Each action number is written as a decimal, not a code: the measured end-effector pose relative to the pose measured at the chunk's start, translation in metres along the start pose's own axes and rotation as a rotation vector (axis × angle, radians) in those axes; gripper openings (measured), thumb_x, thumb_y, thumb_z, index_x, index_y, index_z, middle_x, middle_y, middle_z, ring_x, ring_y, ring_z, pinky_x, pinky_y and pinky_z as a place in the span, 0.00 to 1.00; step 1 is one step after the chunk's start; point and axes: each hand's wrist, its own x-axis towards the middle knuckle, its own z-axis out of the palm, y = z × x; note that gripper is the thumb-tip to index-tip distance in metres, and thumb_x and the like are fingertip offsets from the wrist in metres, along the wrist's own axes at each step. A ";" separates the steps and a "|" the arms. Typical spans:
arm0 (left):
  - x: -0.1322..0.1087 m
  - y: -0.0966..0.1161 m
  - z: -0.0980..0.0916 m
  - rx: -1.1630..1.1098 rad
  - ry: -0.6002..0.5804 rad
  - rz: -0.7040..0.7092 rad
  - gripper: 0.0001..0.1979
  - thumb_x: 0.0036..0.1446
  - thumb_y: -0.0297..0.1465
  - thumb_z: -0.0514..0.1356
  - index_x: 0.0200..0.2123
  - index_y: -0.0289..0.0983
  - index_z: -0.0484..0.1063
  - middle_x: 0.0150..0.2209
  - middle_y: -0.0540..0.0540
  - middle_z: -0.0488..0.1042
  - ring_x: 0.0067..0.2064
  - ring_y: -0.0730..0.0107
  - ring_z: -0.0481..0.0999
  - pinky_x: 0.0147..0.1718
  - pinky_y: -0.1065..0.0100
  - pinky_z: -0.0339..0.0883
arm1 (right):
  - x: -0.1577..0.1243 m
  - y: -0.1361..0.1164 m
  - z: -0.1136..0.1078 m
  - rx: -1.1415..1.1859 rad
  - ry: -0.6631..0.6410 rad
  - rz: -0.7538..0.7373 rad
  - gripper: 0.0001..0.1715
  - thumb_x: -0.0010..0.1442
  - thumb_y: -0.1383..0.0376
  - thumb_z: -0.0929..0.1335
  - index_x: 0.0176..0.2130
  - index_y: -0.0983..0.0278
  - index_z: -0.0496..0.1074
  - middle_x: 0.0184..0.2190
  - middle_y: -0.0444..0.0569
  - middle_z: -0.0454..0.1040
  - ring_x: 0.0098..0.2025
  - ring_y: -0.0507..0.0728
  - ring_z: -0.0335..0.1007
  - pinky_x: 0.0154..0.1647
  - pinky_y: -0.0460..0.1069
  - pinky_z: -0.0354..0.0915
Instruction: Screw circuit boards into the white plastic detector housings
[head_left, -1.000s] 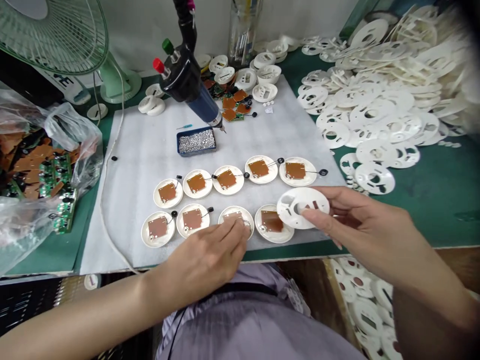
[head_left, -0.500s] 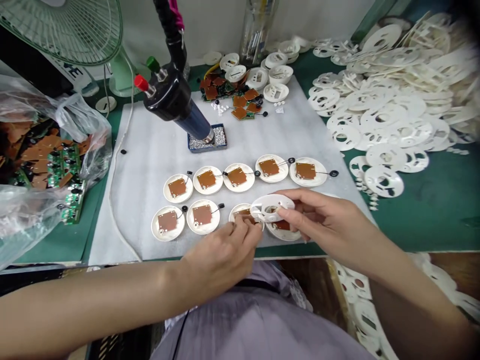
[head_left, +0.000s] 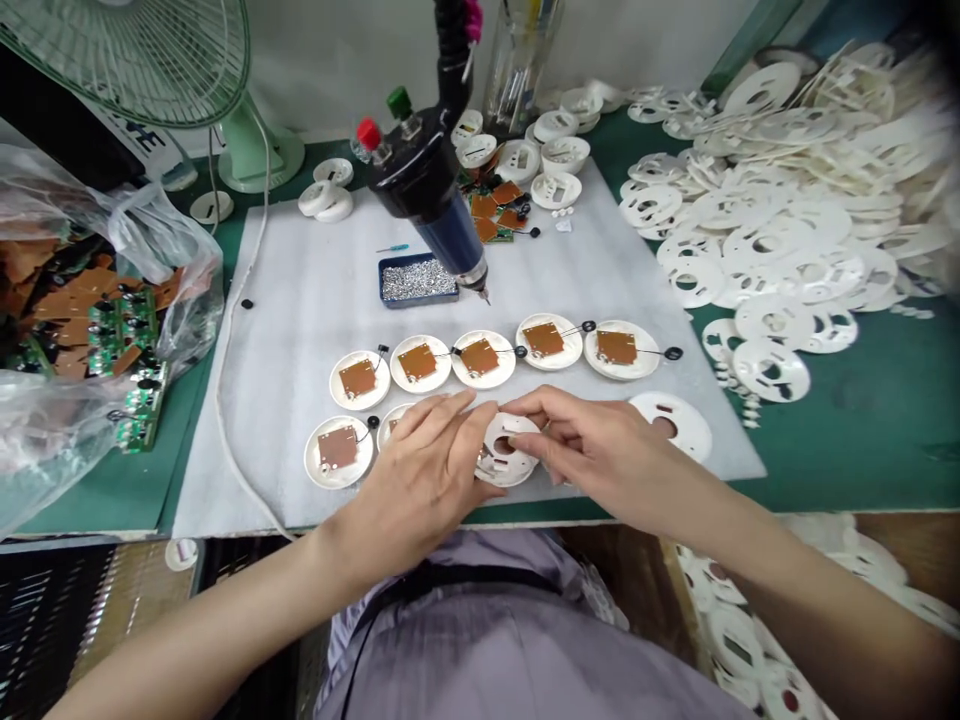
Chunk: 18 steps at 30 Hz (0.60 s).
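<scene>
My left hand (head_left: 424, 470) and my right hand (head_left: 592, 445) meet over a white plastic disc with cut-out holes (head_left: 517, 425), and the fingers of both press on its edges. That disc lies over a round white base, which is mostly hidden. Beneath my left hand, another base (head_left: 394, 425) is partly covered. Further round white bases with copper-coloured circuit boards and small black wired parts stand in two rows, such as the base (head_left: 337, 452) at front left and the base (head_left: 611, 350) at back right. A loose white disc (head_left: 671, 425) lies to the right of my right hand.
A hanging black-and-blue powered screwdriver (head_left: 431, 190) has its tip above a blue tray of silver screws (head_left: 418, 281) on white foam sheet (head_left: 277, 330). A heap of white discs (head_left: 780, 230) covers the green mat on the right. A plastic bag of circuit boards (head_left: 97, 300) sits left.
The white disc has moved left from my right hand's side and now sits between both hands, over a base. A loose disc now shows at right. The view has shifted slightly.
</scene>
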 end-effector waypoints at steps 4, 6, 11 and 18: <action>0.000 -0.002 0.001 -0.072 -0.002 -0.053 0.27 0.64 0.36 0.60 0.59 0.25 0.59 0.55 0.32 0.71 0.60 0.51 0.66 0.57 0.54 0.63 | 0.002 0.003 0.002 0.116 0.001 0.045 0.26 0.63 0.45 0.63 0.52 0.59 0.65 0.30 0.41 0.73 0.26 0.45 0.67 0.26 0.41 0.60; 0.001 -0.001 0.000 -0.069 0.011 -0.058 0.28 0.64 0.36 0.61 0.59 0.25 0.58 0.54 0.32 0.71 0.60 0.51 0.66 0.56 0.54 0.63 | 0.003 0.001 -0.001 0.069 -0.012 0.001 0.24 0.64 0.47 0.63 0.51 0.59 0.67 0.28 0.41 0.72 0.26 0.45 0.66 0.25 0.40 0.58; -0.003 0.005 0.001 0.016 0.042 -0.105 0.25 0.64 0.34 0.60 0.60 0.30 0.60 0.55 0.36 0.70 0.58 0.51 0.66 0.54 0.54 0.61 | 0.014 -0.001 -0.014 -0.161 -0.041 -0.221 0.17 0.68 0.57 0.61 0.51 0.58 0.71 0.25 0.41 0.69 0.25 0.44 0.60 0.28 0.40 0.55; -0.014 0.021 0.003 0.206 -0.040 0.034 0.12 0.67 0.25 0.54 0.51 0.31 0.70 0.55 0.43 0.74 0.48 0.61 0.70 0.41 0.62 0.63 | -0.006 0.002 -0.003 -0.775 0.245 -0.461 0.20 0.62 0.71 0.60 0.50 0.60 0.71 0.38 0.49 0.65 0.27 0.46 0.52 0.24 0.44 0.40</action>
